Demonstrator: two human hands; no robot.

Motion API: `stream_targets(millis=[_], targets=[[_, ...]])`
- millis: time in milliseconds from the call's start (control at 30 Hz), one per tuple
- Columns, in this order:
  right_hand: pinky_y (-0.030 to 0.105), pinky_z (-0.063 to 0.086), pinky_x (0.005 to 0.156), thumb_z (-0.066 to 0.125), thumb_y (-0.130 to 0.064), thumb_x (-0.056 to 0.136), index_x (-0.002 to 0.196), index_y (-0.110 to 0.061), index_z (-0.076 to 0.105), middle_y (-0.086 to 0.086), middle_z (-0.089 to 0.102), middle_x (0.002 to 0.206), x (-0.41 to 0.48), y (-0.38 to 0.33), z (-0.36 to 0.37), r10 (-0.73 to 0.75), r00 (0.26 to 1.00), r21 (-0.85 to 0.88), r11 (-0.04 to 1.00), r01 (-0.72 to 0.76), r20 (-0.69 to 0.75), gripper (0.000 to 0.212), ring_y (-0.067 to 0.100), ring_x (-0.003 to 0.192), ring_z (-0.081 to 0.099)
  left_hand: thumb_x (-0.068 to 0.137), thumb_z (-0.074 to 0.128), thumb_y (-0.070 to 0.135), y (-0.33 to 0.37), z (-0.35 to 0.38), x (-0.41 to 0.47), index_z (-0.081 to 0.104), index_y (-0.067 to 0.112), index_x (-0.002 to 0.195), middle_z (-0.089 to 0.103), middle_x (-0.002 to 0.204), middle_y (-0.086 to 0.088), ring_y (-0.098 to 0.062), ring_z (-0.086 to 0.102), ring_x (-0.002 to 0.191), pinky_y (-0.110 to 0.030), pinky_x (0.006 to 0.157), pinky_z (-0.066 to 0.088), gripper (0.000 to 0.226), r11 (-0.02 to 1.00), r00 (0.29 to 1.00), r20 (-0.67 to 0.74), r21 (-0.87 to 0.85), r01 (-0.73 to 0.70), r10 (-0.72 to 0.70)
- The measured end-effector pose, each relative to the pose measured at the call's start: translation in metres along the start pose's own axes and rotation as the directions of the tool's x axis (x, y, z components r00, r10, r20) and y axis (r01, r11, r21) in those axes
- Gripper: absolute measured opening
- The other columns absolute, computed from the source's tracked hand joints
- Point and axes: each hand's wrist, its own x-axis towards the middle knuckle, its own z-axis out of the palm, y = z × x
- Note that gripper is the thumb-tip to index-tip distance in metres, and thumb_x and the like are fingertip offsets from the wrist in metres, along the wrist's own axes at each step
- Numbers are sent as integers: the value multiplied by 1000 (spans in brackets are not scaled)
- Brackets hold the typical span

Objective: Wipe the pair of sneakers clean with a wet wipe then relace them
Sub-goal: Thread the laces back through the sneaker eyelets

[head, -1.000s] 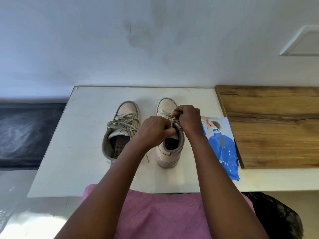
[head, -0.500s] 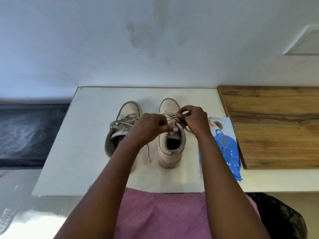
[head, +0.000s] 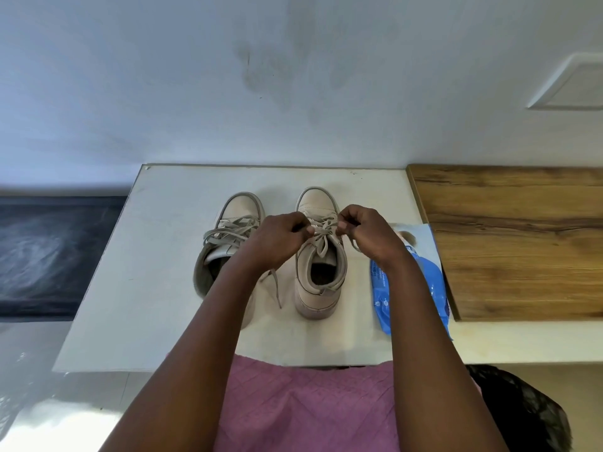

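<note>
left grip [head: 280, 236], right grip [head: 367, 234]: each pinching lace [head: 323, 244]
right sneaker [head: 318, 288]: almost tied
left sneaker [head: 239, 208]: looks loose, not done

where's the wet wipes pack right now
Head view: the blue wipes pack lies on the white table, right of the right sneaker, beside the wooden board.

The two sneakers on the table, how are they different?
The right sneaker has its laces pinched by the left hand and right hand; nobody touches the left sneaker. The right sneaker's laces are drawn together, while the left sneaker's lie loose, one end trailing on the table. The right sneaker shows whole; the left sneaker is partly behind the forearm. Both are beige high-tops with toes toward the wall.
</note>
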Motion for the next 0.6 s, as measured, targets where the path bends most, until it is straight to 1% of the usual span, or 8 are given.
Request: stream_targets(millis=[67, 167, 233, 300, 367, 433, 500, 600], targets=[[27, 39, 63, 54, -11, 93, 75, -19, 56, 1, 59, 61, -2, -3, -4, 6, 1000, 48, 999, -6, -4, 19, 10, 56, 51, 93, 52, 35, 0, -1, 1, 68, 7, 92, 63, 82, -8, -18, 53, 77, -30, 68, 36, 32, 981, 1000, 4, -191, 23, -23], [29, 40, 57, 57, -14, 92, 78, -8, 64, 5, 54, 57, -6, -3, -16, 55, 996, 110, 992, -62, 65, 17, 18, 56, 48, 90, 52, 40, 2, 2, 1, 72, 12, 97, 70, 97, -7, -18, 62, 93, -31, 85, 44, 35, 865, 999, -6, -500, 39, -48], [26, 41, 58, 58, -17, 92, 76, -3, 66, 5, 53, 56, -10, 1, -22, 125, 980, 142, 979, -147, 157, 22, 16, 53, 47, 96, 50, 31, 5, 8, 2, 67, -1, 103, 71, 97, -9, -20, 65, 97, -30, 90, 48, 37, 706, 998, 35, -705, 67, -60], [27, 45, 63, 58, -15, 91, 74, -5, 65, 2, 56, 58, -13, 5, -24, 159, 969, 260, 943, -206, 191, 21, 14, 56, 49, 99, 43, 19, 11, 12, 2, 59, -8, 102, 70, 91, -10, -17, 67, 87, -24, 83, 52, 31, 540, 996, 56, -837, 84, -68], [27, 49, 67, 55, -9, 91, 76, -7, 62, 0, 62, 62, -12, 5, -24, 128, 978, 498, 845, -195, 167, 17, 12, 61, 55, 101, 38, 12, 16, 14, 2, 56, 0, 92, 71, 87, -7, -13, 68, 80, -19, 71, 52, 23, 441, 995, 58, -893, 86, -77], [26, 52, 69, 51, -3, 90, 78, -6, 61, 0, 65, 64, -9, 3, -21, 65, 989, 698, 702, -139, 132, 16, 10, 66, 61, 101, 35, 9, 18, 13, 1, 55, 4, 87, 70, 86, -8, -12, 69, 77, -17, 64, 51, 24, 373, 995, 67, -923, 92, -78], [25, 53, 70, 53, -2, 84, 75, -5, 65, 2, 67, 68, -8, 0, -16, 0, 993, 793, 602, -96, 121, 15, 11, 70, 65, 101, 34, 4, 18, 12, 1, 57, 3, 91, 67, 87, -10, -10, 68, 71, -16, 58, 50, 25, 355, 994, 74, -930, 98, -81], [28, 53, 78, 59, -6, 72, 69, -10, 74, 5, 72, 79, -5, -1, -9, -43, 990, 825, 557, -89, 137, 16, 15, 80, 68, 98, 34, -4, 17, 13, 1, 58, 2, 97, 65, 85, -9, -7, 65, 62, -17, 55, 50, 25, 363, 993, 86, -925, 109, -79]])
